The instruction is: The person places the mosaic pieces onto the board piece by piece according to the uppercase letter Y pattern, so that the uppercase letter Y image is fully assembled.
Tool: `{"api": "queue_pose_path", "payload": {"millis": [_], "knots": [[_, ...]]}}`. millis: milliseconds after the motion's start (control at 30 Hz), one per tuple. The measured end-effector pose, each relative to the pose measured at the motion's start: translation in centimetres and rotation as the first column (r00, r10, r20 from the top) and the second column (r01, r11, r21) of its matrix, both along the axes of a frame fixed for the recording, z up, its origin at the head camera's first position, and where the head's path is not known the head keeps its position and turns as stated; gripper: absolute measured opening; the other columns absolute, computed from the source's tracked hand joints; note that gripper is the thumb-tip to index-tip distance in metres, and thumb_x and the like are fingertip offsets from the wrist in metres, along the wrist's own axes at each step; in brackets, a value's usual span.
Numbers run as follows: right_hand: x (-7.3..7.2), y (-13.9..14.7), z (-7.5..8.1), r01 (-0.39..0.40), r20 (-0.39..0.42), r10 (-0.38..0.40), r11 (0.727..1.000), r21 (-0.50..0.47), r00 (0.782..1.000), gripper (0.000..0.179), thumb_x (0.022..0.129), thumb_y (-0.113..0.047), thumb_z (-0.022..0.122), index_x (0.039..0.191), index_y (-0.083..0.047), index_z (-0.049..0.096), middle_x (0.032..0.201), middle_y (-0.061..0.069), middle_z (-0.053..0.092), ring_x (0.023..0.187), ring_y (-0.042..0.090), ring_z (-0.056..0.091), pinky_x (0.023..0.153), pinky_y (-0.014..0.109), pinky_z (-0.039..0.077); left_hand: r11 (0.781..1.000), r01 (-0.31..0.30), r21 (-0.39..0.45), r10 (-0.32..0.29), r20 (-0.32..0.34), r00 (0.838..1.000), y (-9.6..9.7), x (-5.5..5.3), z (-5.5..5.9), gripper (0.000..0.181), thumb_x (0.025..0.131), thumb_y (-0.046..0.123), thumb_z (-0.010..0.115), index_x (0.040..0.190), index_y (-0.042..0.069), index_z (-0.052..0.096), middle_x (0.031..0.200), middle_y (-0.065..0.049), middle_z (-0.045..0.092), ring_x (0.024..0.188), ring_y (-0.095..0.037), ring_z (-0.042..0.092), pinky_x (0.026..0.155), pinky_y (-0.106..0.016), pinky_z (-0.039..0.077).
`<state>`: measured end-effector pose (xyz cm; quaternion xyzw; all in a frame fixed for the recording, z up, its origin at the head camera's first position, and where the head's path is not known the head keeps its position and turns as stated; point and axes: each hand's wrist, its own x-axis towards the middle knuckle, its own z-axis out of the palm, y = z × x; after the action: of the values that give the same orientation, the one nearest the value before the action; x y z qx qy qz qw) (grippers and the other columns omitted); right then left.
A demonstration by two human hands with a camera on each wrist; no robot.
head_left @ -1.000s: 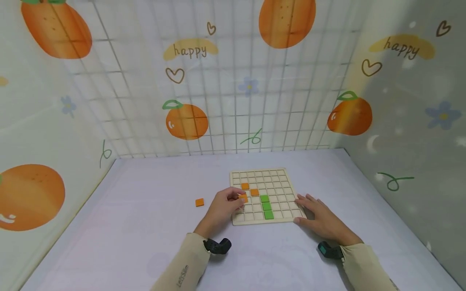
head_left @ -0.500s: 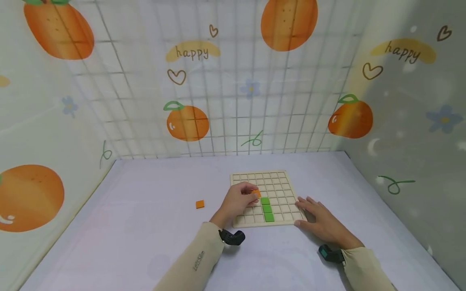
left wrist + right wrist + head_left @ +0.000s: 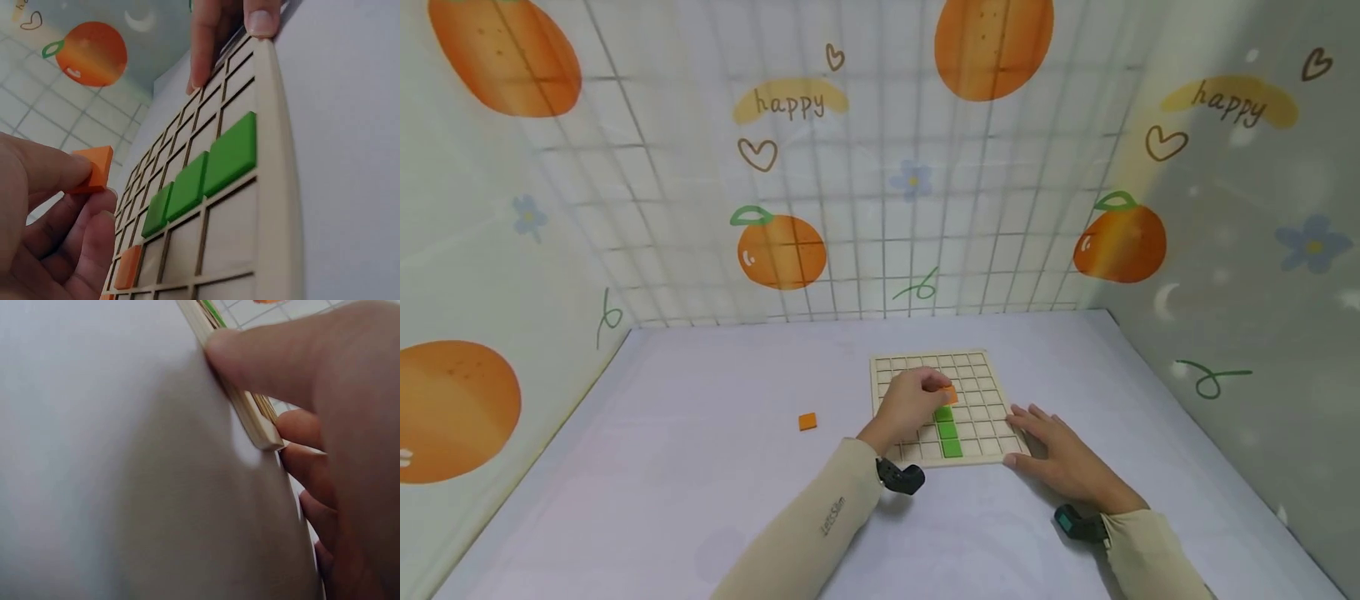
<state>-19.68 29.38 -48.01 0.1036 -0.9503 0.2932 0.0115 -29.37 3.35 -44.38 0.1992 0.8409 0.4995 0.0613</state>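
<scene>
My left hand pinches an orange square tile between thumb and fingers, raised over the wooden grid board. Just below the tile, a column of green tiles sits in the board's cells. In the left wrist view, a placed orange tile lies in a cell past the green ones, partly hidden by my hand. My right hand rests at the board's near right corner. Its thumb touches the near edge and its fingers, spread and fairly straight, lie along the right side.
One loose orange tile lies on the white table, left of the board. Behind the table stands a wire grid under a printed sheet, with more sheet on both sides.
The left hand has carried its orange tile rightward and away across the board, from the left columns to above the green column. The right hand has stayed at the corner.
</scene>
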Motion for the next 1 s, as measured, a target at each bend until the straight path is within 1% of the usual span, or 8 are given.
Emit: {"api": "queue_pose_path", "payload": {"millis": [133,300,500,600,800,1000], "knots": [[0.1,0.1,0.0,-0.014,-0.011,0.014,1.0,-0.016,1.0,0.076,0.088,-0.051,0.072,0.145,-0.006,0.051,0.157,0.013,0.039,0.148,0.041,0.02,0.116,0.062,0.011,1.0,-0.001,-0.029,0.002,0.005,1.0,0.6,-0.3,0.2,0.008,0.095,0.018,0.069,0.103,0.02,0.072,0.094,0.01,0.067,0.088,-0.008,0.061,0.081,-0.031,0.051],[0.0,0.2,-0.1,-0.026,-0.031,0.025,0.999,-0.02,0.999,0.075,0.088,-0.05,0.073,0.145,-0.005,0.052,0.156,0.013,0.04,0.148,0.042,0.021,0.116,0.061,0.012,0.998,-0.018,-0.066,0.018,-0.003,1.0,0.9,-0.7,-0.3,0.01,0.095,0.014,0.068,0.104,0.018,0.072,0.095,0.008,0.066,0.088,-0.009,0.06,0.081,-0.03,0.051],[-0.1,0.2,-0.2,-0.021,-0.031,0.021,1.0,-0.005,0.999,0.076,0.088,-0.053,0.071,0.145,-0.006,0.052,0.156,0.013,0.04,0.148,0.041,0.022,0.116,0.061,0.012,0.997,-0.027,-0.077,0.024,-0.032,0.999,1.4,-1.2,-0.9,0.009,0.095,0.014,0.069,0.101,0.018,0.073,0.093,0.009,0.065,0.087,-0.009,0.059,0.081,-0.03,0.05],[-0.1,0.0,-0.1,-0.012,-0.021,0.013,1.0,0.005,1.0,0.077,0.088,-0.054,0.071,0.145,-0.006,0.052,0.156,0.013,0.039,0.148,0.041,0.021,0.116,0.061,0.012,0.996,-0.023,-0.084,0.019,-0.046,0.999,1.6,-1.4,-1.1,0.009,0.095,0.014,0.069,0.101,0.019,0.073,0.092,0.009,0.066,0.086,-0.008,0.059,0.08,-0.03,0.05],[0.0,0.1,0.1,-0.014,-0.026,0.014,1.0,0.011,1.0,0.079,0.088,-0.056,0.07,0.146,-0.005,0.051,0.156,0.014,0.039,0.148,0.041,0.021,0.116,0.06,0.012,0.995,-0.007,-0.1,0.001,-0.062,0.998,1.9,-1.7,-0.8,0.012,0.095,0.011,0.068,0.103,0.017,0.074,0.091,0.009,0.066,0.085,-0.008,0.059,0.079,-0.029,0.05],[0.0,0.2,0.0,-0.015,-0.022,0.016,1.0,0.006,1.0,0.078,0.089,-0.056,0.069,0.146,-0.005,0.051,0.156,0.013,0.039,0.148,0.041,0.022,0.116,0.06,0.012,0.994,0.008,-0.106,-0.019,-0.108,0.994,2.3,-2.2,-1.4,0.012,0.094,0.011,0.068,0.102,0.017,0.077,0.091,0.009,0.068,0.085,-0.006,0.061,0.078,-0.027,0.051]]}}
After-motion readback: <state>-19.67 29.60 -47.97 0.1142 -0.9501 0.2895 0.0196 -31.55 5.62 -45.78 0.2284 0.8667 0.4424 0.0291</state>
